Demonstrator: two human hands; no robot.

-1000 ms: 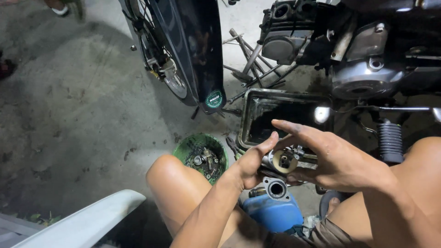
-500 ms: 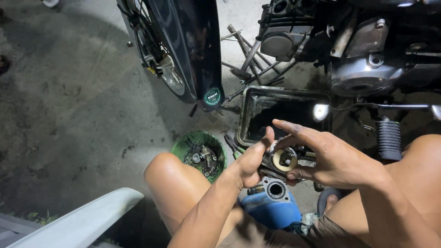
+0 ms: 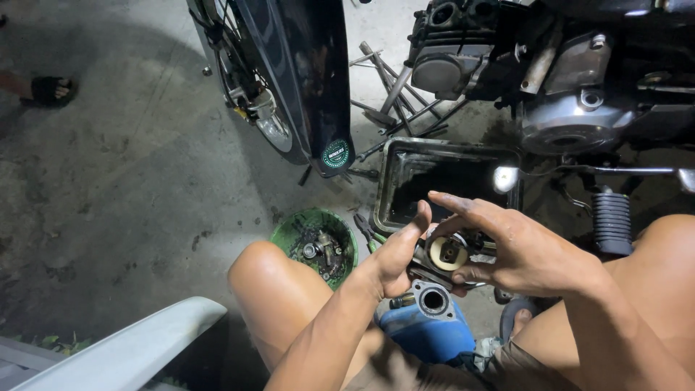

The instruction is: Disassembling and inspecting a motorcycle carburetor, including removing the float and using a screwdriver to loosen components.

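**Carburetor body cradled between two hands above the oil pan**

Holding a small carburetor body (image 3: pixel 443 255) between the knees, the person works over a cluttered concrete floor beside a motorcycle. In the head view, the only one here, the left hand (image 3: pixel 394 255) comes up from below, its fingers together and pressed against the near side of the part, thumb raised along its edge. The right hand (image 3: pixel 517 250) closes on the far side: thumb and lower fingers clamp the body while the index finger stretches out straight above it, clear of the metal. The part's round pale opening faces the camera.

Directly behind the hands sits a black rectangular drain pan (image 3: pixel 405 170), and under them a blue plastic jug (image 3: pixel 427 329) with an open neck. A green bowl (image 3: pixel 289 235) of screws and small fittings rests on the floor just beside the left knee, with green-handled pliers (image 3: pixel 369 235) lying between the bowl and the pan. The motorcycle's rear wheel and dark fender (image 3: pixel 304 80) stand further back, the engine (image 3: pixel 572 108) to the right, with loose metal rods (image 3: pixel 394 94) scattered between them.

Both hands look smeared with oil, so the grip seems slippery. If the clamp eases, the part could fall onto the jug, or a loose piece could drop into the jug's open neck or the dark pan, where it would be hard to find.
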